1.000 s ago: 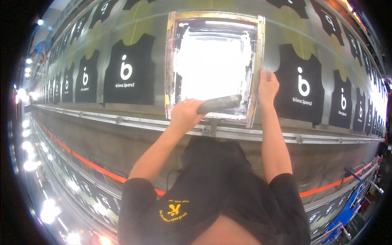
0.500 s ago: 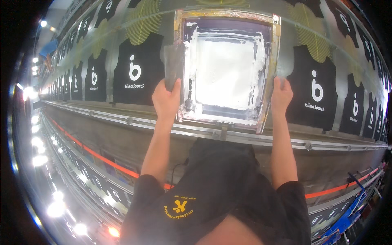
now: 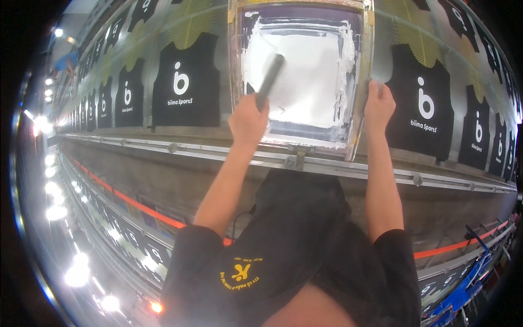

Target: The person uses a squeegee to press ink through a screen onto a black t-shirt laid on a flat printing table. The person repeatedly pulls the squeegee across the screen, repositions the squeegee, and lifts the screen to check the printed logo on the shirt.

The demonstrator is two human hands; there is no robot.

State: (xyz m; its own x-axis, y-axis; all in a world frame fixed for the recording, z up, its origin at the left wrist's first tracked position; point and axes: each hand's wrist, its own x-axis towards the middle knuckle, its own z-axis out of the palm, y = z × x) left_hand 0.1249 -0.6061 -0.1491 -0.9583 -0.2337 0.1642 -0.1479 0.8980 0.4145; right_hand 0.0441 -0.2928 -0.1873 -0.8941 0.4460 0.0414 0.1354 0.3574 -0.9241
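Note:
A screen-printing frame (image 3: pixel 368 43) lies on the long table in front of me, its mesh thickly smeared with white ink (image 3: pixel 308 82). My left hand (image 3: pixel 249 121) is closed around a dark squeegee (image 3: pixel 271 79), which slants up and to the right over the left part of the inked mesh. Whether its blade touches the ink, I cannot tell. At the frame's right side my right hand (image 3: pixel 379 108) is closed, its fingers curled against the wooden edge. What lies under the screen is hidden.
Black fabric shirt panels with white prints lie in a row, one to the left (image 3: pixel 185 87) and one to the right (image 3: pixel 420 109) of the frame. A metal rail (image 3: pixel 218 156) runs along the table's near edge. Behind me, an orange strip (image 3: pixel 136 201) borders another table.
My left hand has brought the squeegee from beside the frame's left edge over onto the inked mesh, tilting it. My right hand stays at the frame's right side. The view has shifted slightly.

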